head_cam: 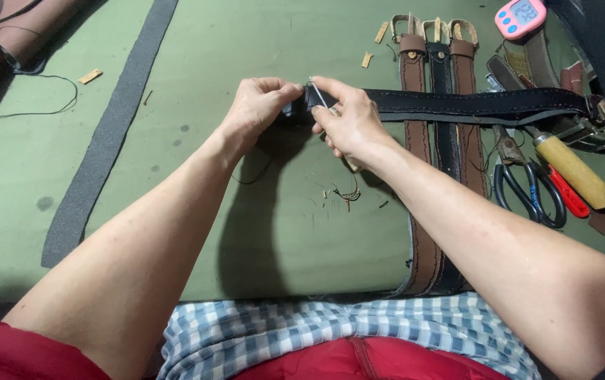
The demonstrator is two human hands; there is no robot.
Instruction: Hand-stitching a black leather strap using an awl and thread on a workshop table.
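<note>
Both hands meet just above the middle of the frame, over a table covered with a green mat. The left hand is curled closed, pinching the near end of a long black leather belt with pale stitching, which runs from the hands toward the right edge of the frame. The right hand is closed on the same belt end, its fingers pinching a thin metal needle that points up and left between the two hands.

Under the black belt, three leather belts with brass buckles, two brown and one dark, lie side by side and run from the upper centre down to the lower middle. To their right, near the right edge, lie black-handled scissors, a tool with a pale wooden handle and a red-handled tool. A pink digital timer sits at the upper right. A dark grey strip crosses the mat on the left, and loose thread scraps lie below the hands.
</note>
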